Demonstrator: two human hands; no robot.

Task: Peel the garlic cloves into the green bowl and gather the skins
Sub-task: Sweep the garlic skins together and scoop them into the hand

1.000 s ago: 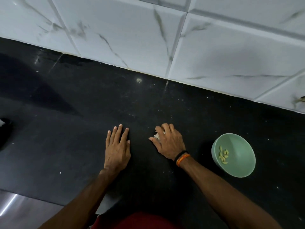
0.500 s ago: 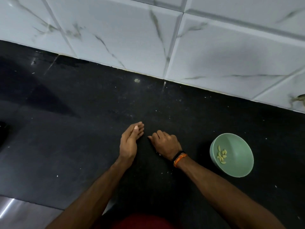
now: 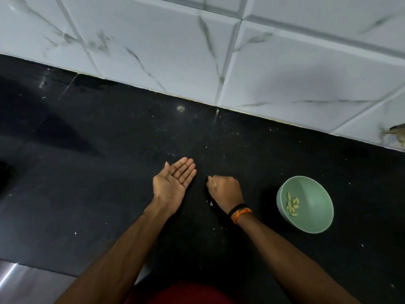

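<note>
A green bowl stands on the black counter at the right, with several peeled garlic cloves inside. My left hand lies palm up, fingers straight, holding nothing. Just right of it my right hand is curled into a fist on the counter, with pale garlic skins showing at its edge. The skins inside the fist are mostly hidden. A small skin flake lies by my right wrist.
A white marbled tile wall rises behind the counter. Tiny white specks dot the black surface. A steel strip runs along the counter's near-left edge. A dark object sits at the far left border.
My left hand has turned from palm down to palm up beside the right. My right hand has closed into a fist over the skins and drawn slightly toward me.
</note>
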